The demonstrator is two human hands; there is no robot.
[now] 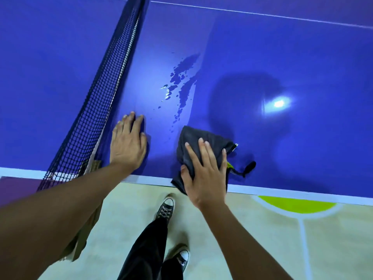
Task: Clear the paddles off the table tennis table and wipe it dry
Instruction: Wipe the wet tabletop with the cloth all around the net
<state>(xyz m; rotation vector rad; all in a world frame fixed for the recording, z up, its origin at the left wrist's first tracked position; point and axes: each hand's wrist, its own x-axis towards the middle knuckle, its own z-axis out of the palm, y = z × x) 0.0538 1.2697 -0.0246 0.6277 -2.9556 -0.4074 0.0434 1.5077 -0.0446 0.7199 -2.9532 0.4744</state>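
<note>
The blue table tennis table (262,57) fills the upper view. A patch of spilled water (182,81) lies on it just right of the net. My right hand (205,172) presses flat on a dark grey cloth (193,142) at the table's near edge, fingers spread over it, thumb at its left side. A black cord and a yellow-green tag (230,165) stick out from the cloth on the right. My left hand (128,142) rests flat on the bare table beside the net, left of the water. No paddles are in view.
The black net (101,102) runs diagonally from the top centre to the near edge at left, with its clamp (94,164) at the table side. A white line (262,190) marks the near edge. Below are the floor, my legs and black sneakers (165,209).
</note>
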